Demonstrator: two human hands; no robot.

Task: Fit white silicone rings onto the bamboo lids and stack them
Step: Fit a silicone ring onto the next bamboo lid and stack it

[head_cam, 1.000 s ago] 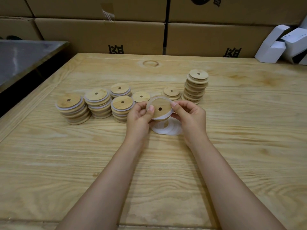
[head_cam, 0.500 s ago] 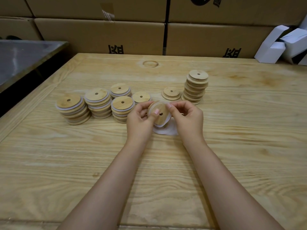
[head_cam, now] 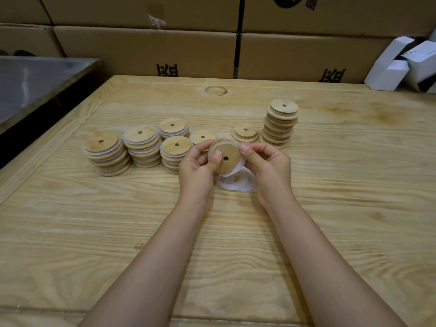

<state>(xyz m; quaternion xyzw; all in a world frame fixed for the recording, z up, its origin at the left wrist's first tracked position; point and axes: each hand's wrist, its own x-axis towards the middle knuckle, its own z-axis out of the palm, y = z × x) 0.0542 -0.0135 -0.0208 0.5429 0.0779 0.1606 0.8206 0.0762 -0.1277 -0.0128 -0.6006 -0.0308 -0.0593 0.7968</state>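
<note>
Both hands hold one round bamboo lid [head_cam: 227, 161] with a small centre hole, tilted toward me above the table. My left hand [head_cam: 197, 167] grips its left side, thumb pressed on the face. My right hand [head_cam: 266, 164] pinches the white silicone ring [head_cam: 239, 167] at the lid's right edge. Loose white rings [head_cam: 240, 184] lie on the table just under the lid. Stacks of ringed lids [head_cam: 107, 153] [head_cam: 142, 146] [head_cam: 174, 128] [head_cam: 175, 152] stand at the left. A tall stack of bare lids [head_cam: 279, 123] and a short one [head_cam: 245, 133] stand at the right.
A single lid [head_cam: 202, 136] lies behind my left hand. Cardboard boxes [head_cam: 146, 48] wall off the table's far edge, with white cartons [head_cam: 401, 64] at the back right. A grey metal surface [head_cam: 30, 81] sits beyond the left edge of the wooden table [head_cam: 236, 244].
The lid has dropped lower and turned in my hands. My right fingers have shifted along its right rim, working the ring round the edge. The stacks have not moved.
</note>
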